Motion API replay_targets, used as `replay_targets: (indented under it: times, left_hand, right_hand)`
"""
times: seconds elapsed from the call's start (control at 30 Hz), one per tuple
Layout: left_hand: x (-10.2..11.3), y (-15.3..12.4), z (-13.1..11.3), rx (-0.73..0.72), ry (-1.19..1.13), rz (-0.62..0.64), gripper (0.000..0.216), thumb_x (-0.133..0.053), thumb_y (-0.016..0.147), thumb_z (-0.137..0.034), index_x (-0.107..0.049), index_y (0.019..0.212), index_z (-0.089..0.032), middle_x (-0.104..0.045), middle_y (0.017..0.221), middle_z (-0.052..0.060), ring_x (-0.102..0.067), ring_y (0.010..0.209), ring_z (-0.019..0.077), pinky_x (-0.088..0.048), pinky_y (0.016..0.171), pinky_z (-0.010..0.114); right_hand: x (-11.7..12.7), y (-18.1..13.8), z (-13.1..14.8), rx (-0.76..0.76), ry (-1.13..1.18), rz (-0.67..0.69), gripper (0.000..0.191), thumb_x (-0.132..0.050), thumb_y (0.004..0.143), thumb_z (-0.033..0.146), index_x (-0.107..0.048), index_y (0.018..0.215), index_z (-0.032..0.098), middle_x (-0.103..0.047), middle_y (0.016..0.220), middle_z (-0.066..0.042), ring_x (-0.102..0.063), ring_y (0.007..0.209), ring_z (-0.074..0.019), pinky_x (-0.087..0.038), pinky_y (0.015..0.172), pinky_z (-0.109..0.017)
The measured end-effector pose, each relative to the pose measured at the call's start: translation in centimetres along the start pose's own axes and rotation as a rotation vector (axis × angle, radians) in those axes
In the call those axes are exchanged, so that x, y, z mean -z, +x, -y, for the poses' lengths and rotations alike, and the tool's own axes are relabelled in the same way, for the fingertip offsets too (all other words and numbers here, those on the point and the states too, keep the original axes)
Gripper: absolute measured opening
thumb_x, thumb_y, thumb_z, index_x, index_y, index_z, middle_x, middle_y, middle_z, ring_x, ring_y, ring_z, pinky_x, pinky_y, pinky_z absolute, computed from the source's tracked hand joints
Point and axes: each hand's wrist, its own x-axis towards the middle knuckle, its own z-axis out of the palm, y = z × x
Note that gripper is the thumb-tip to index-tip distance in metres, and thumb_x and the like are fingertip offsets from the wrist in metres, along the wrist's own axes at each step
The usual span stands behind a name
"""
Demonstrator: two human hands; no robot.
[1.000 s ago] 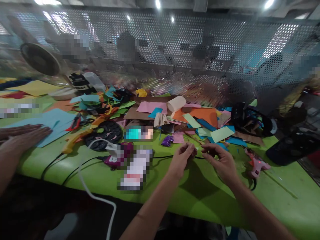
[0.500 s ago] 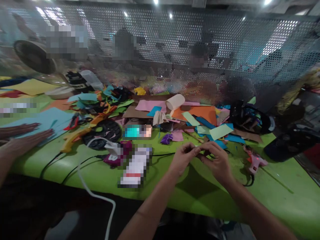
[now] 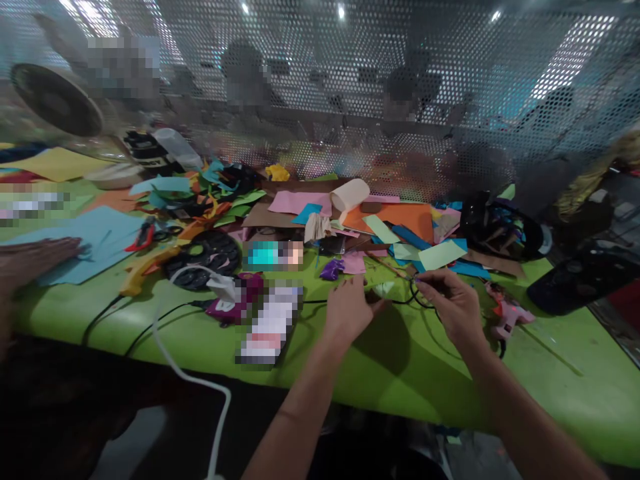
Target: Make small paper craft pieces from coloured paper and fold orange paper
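Observation:
My left hand (image 3: 350,308) is closed on a small folded piece of pale green paper (image 3: 384,289), which sticks out beside its thumb above the green table (image 3: 370,383). To the right, apart from it, my right hand (image 3: 453,303) has its thumb and forefinger brought together in a pinch. Whatever those fingertips hold, if anything, is too small to make out. A black cable (image 3: 400,302) runs behind both hands. Close to the right hand lies a pink glue gun (image 3: 511,315), and a phone (image 3: 271,323) lies left of the left hand.
Paper scraps, a cream paper roll (image 3: 351,195) and a purple wrapped piece (image 3: 332,269) lie along the back. A yellow glue gun (image 3: 150,267) and a white cable (image 3: 187,377) are on the left. Another person's hand (image 3: 43,257) rests on blue paper. A perforated metal screen (image 3: 320,100) stands behind.
My hands were together at the fingertips and have moved apart, the right one to the right. The pale green paper now shows at my left hand. The view has tilted slightly down.

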Motion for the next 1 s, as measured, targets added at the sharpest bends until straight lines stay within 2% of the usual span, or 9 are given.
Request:
replay_targets:
  times: [0.1, 0.2, 0.3, 0.43, 0.53, 0.63, 0.73, 0.87, 1.0]
  left_hand:
    - [-0.9, -0.1, 0.0, -0.083, 0.104, 0.034, 0.048, -0.063, 0.082, -0.059, -0.059, 0.103, -0.016, -0.068, 0.107, 0.016, -0.061, 0.106, 0.0336, -0.042, 0.088, 0.042]
    - [-1.2, 0.0, 0.1, -0.127, 0.116, 0.038, 0.037, -0.064, 0.085, -0.051, -0.059, 0.098, -0.017, -0.067, 0.108, 0.014, -0.06, 0.106, 0.0323, -0.043, 0.088, 0.042]
    - [-1.0, 0.2, 0.1, -0.123, 0.051, -0.026, 0.032, -0.068, 0.083, -0.04, -0.056, 0.102, -0.017, -0.066, 0.111, 0.014, -0.058, 0.11, 0.0332, -0.042, 0.089, 0.043]
    - [-0.8, 0.3, 0.0, -0.098, -0.296, -0.1, 0.037, -0.072, 0.077, -0.03, -0.05, 0.105, -0.019, -0.065, 0.101, 0.009, -0.062, 0.097, 0.0281, -0.045, 0.081, 0.038]
    - [-1.2, 0.2, -0.1, -0.119, -0.665, -0.052, 0.039, -0.07, 0.075, -0.025, -0.044, 0.104, -0.021, -0.062, 0.094, 0.003, -0.062, 0.087, 0.0215, -0.046, 0.076, 0.032]
    - [-1.7, 0.1, -0.6, -0.149, -1.016, 0.055, 0.044, -0.072, 0.072, -0.022, -0.04, 0.102, -0.021, -0.06, 0.094, 0.001, -0.061, 0.088, 0.0179, -0.047, 0.076, 0.029]
    - [-1.9, -0.1, -1.0, -0.148, -1.228, 0.174, 0.052, -0.077, 0.071, -0.029, -0.042, 0.109, -0.02, -0.061, 0.097, 0.001, -0.059, 0.089, 0.0156, -0.047, 0.079, 0.027]
    - [-1.8, -0.6, -1.1, -0.144, -1.231, 0.315, 0.053, -0.072, 0.079, -0.052, -0.054, 0.117, -0.019, -0.063, 0.096, 0.002, -0.058, 0.09, 0.0164, -0.047, 0.08, 0.028]
    - [-1.4, -1.1, -1.4, -0.12, -1.18, 0.358, 0.058, -0.065, 0.082, -0.059, -0.06, 0.127, -0.022, -0.066, 0.121, 0.007, -0.057, 0.115, 0.0246, -0.046, 0.099, 0.036]
  right_hand:
    - [0.0, 0.1, -0.4, -0.047, 0.033, 0.005, 0.014, -0.076, 0.078, 0.034, -0.074, 0.087, 0.023, -0.068, 0.081, -0.001, -0.055, 0.07, -0.0144, -0.042, 0.065, -0.028]
    - [-0.1, 0.2, -0.8, -0.079, 0.047, 0.011, 0.015, -0.078, 0.077, 0.035, -0.074, 0.087, 0.023, -0.068, 0.081, 0.0, -0.055, 0.07, -0.0144, -0.042, 0.065, -0.027]
    - [0.0, 0.2, -0.9, -0.1, 0.089, 0.003, 0.016, -0.079, 0.076, 0.035, -0.075, 0.087, 0.023, -0.069, 0.081, 0.0, -0.056, 0.07, -0.0145, -0.043, 0.065, -0.027]
    - [0.0, 0.3, -0.7, -0.135, 0.164, -0.016, 0.016, -0.081, 0.073, 0.034, -0.075, 0.086, 0.024, -0.072, 0.083, -0.001, -0.059, 0.073, -0.0153, -0.045, 0.065, -0.027]
    - [-0.1, 0.5, -0.5, -0.169, 0.233, -0.036, 0.016, -0.081, 0.071, 0.033, -0.077, 0.085, 0.025, -0.074, 0.086, -0.002, -0.062, 0.077, -0.0167, -0.047, 0.069, -0.029]
    - [-0.3, 0.6, -0.4, -0.211, 0.298, -0.059, 0.017, -0.083, 0.069, 0.032, -0.078, 0.083, 0.025, -0.075, 0.085, -0.002, -0.063, 0.077, -0.0172, -0.048, 0.069, -0.029]
    - [-0.3, 0.6, -0.4, -0.236, 0.372, -0.092, 0.018, -0.084, 0.067, 0.032, -0.079, 0.083, 0.025, -0.075, 0.083, -0.002, -0.061, 0.075, -0.0161, -0.046, 0.067, -0.028]
    - [-0.2, 0.6, -0.3, -0.255, 0.409, -0.111, 0.02, -0.084, 0.068, 0.035, -0.079, 0.084, 0.024, -0.073, 0.08, -0.002, -0.057, 0.07, -0.0139, -0.043, 0.062, -0.026]
    - [-0.2, 0.8, -0.3, -0.258, 0.419, -0.137, 0.022, -0.083, 0.067, 0.037, -0.079, 0.083, 0.023, -0.072, 0.079, -0.002, -0.053, 0.064, -0.0124, -0.041, 0.057, -0.025]
